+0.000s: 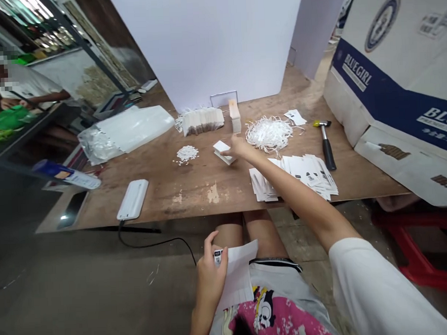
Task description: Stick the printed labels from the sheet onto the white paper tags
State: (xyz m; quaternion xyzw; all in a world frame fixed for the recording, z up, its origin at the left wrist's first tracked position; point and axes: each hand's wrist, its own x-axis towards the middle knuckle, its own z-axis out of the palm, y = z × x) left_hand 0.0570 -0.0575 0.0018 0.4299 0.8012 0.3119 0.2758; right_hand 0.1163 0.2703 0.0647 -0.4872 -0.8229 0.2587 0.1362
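Note:
My right hand (239, 147) reaches across the wooden table, its fingers closed on a small stack of white cards (221, 147). Over my lap, my left hand (212, 269) pinches a white paper sheet (238, 270) and a small printed label (217, 256) between thumb and fingers. Whether the label is part of the sheet I cannot tell. Right of my right hand lies a tangled heap of white strings (268, 133). Beneath my right forearm, white printed cards (308, 173) are spread in an overlapping pile. To the left sits a little heap of small white pieces (187, 153).
Behind are a row of strung tags (202, 121) and an upright card stack (235, 120). A hammer (327, 148) and large carton (382, 81) stand right. Left are a plastic bag (133, 127), spray can (70, 175), phone (72, 208) and cabled power bank (133, 198). Another person sits far left.

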